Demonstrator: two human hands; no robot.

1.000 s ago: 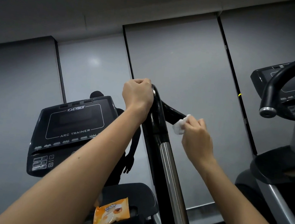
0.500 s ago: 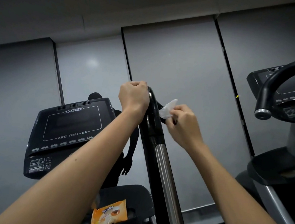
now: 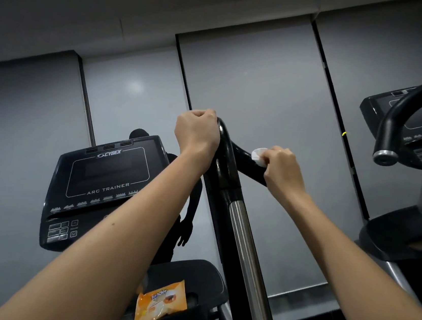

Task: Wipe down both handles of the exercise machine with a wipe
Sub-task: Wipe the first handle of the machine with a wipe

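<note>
Here my left hand (image 3: 197,131) grips the top of the glossy black handle (image 3: 224,161); my right hand (image 3: 281,170) pinches a crumpled white wipe (image 3: 258,157) against its branch.

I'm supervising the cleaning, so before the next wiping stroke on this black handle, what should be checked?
1. Right hand pinching the small white wipe: ok.
2. Wipe touching the black side grip: ok.
3. Left hand gripping the black curved handle top: ok.
4. Surface under the left hand already wiped: cannot tell.
5. The orange plastic packet lying on the machine below: ok.
</note>
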